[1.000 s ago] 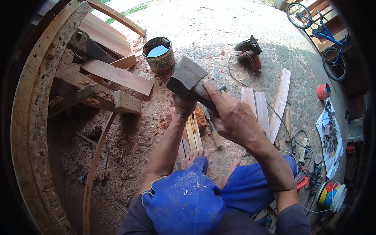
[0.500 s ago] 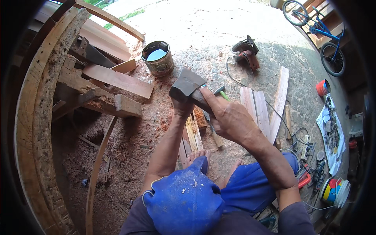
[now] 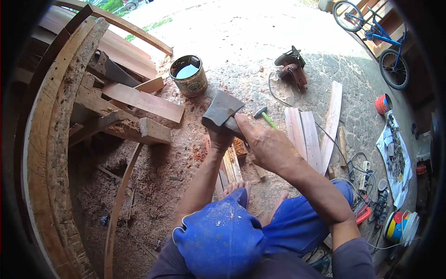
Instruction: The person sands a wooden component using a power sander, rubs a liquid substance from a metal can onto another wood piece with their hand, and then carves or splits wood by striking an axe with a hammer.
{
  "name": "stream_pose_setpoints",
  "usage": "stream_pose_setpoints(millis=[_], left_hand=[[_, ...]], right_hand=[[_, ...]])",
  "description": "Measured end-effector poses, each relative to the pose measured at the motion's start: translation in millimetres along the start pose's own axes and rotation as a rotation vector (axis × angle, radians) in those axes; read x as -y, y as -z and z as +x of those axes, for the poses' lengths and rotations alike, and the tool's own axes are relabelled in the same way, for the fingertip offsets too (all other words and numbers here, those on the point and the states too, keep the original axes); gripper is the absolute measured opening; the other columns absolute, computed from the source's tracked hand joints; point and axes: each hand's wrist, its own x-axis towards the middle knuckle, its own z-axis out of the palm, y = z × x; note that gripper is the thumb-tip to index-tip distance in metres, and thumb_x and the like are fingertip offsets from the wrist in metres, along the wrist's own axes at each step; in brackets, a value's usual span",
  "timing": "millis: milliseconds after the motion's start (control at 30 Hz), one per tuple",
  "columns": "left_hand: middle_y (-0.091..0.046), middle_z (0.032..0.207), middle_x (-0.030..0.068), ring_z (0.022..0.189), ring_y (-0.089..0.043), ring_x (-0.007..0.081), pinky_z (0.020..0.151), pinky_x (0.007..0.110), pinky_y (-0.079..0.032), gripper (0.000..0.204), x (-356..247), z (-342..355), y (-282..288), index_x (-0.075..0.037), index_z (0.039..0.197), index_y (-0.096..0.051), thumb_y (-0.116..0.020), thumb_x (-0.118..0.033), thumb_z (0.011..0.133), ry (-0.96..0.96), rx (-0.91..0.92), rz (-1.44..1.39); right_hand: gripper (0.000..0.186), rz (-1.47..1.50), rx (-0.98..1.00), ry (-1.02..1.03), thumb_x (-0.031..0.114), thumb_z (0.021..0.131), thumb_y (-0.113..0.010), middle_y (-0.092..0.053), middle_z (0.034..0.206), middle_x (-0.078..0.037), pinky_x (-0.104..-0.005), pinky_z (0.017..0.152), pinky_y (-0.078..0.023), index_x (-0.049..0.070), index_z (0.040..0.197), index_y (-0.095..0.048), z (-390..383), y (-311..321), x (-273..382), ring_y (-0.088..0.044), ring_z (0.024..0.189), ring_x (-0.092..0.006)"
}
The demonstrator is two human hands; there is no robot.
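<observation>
In front of my chest is a hatchet [image 3: 222, 109] with a broad grey metal head and a short dark wooden handle. My right hand [image 3: 265, 144] is wrapped round the handle close to the head, its index finger stretched along the wood. Directly beneath the hatchet head is my left hand [image 3: 220, 139], with its wrist and lower palm in view. The head hides its fingers, so whether they grip it or something else does not show. Below the hands, narrow wooden strips [image 3: 231, 165] lie on the ground by my bare feet.
A bucket of liquid [image 3: 189, 86] stands ahead, left of the hatchet. A hammer with a green handle [image 3: 267, 118], a red circular saw [image 3: 292, 74] and pale planks [image 3: 310, 139] lie to the right. Timber framing [image 3: 155, 130] and a handsaw [image 3: 111, 69] fill the left side. Cables tangle at right.
The hatchet and both hands sit slightly lower, and the hatchet head is turned a little. More of the green-handled hammer shows beyond my right hand. My grip on the handle is the same.
</observation>
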Motion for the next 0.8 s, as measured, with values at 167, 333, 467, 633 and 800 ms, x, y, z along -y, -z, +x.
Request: stream_pose_setpoints(millis=[167, 333, 467, 633, 800], left_hand=[[-0.068, 0.099, 0.0053, 0.092, -0.065, 0.0173, 0.08, 0.033, -0.052, 0.023, 61, -1, -12, -0.006, 0.107, -0.065, -0.072, -0.019, 0.089, 0.236, 0.081, -0.279], [-0.069, 0.075, 0.0045, 0.068, -0.066, 0.015, 0.068, 0.032, -0.053, 0.016, 35, 13, -1, -0.001, 0.083, -0.067, -0.078, -0.013, 0.083, 0.424, -0.088, -0.581], [-0.07, 0.076, 0.0053, 0.068, -0.066, 0.0154, 0.069, 0.033, -0.053, 0.016, 21, 12, -11, -0.001, 0.083, -0.067, -0.079, -0.012, 0.081, 0.285, 0.01, -0.244], [-0.063, 0.112, 0.009, 0.103, -0.06, 0.0209, 0.09, 0.038, -0.048, 0.039, 8, -21, -3, -0.004, 0.116, -0.057, -0.076, -0.02, 0.085, 0.012, 0.127, 0.107], [-0.069, 0.103, 0.0071, 0.091, -0.065, 0.019, 0.077, 0.033, -0.053, 0.018, 35, 19, -3, -0.006, 0.099, -0.066, -0.074, -0.016, 0.086, 0.208, 0.162, -0.127]], right_hand=[[0.062, 0.187, -0.251, 0.092, 0.007, 0.089, -0.058, -0.067, 0.087, -0.022, -0.0473, 0.064, -0.056, 0.004, 0.147, -0.038, -10, 11, 5, -0.07, 0.074, -0.038], [0.062, 0.382, -0.735, 0.245, -0.002, 0.083, -0.063, -0.068, 0.089, -0.019, -0.04, 0.065, -0.057, 0.005, 0.142, -0.043, 16, 105, 37, -0.072, 0.078, -0.0319], [0.063, 0.174, -0.55, 0.175, 0.0, 0.085, -0.062, -0.067, 0.079, -0.018, -0.0407, 0.06, -0.057, 0.006, 0.143, -0.037, 15, 81, 24, -0.072, 0.074, -0.031], [0.063, 0.047, -0.001, -0.001, 0.004, 0.089, -0.054, -0.067, 0.082, -0.023, -0.0491, 0.062, -0.057, 0.004, 0.148, -0.031, -12, -3, -5, -0.07, 0.072, -0.0393], [0.065, 0.272, -0.271, 0.1, 0.003, 0.087, -0.061, -0.068, 0.09, -0.024, -0.0462, 0.069, -0.056, 0.004, 0.147, -0.036, -12, 36, 10, -0.071, 0.081, -0.0376]])
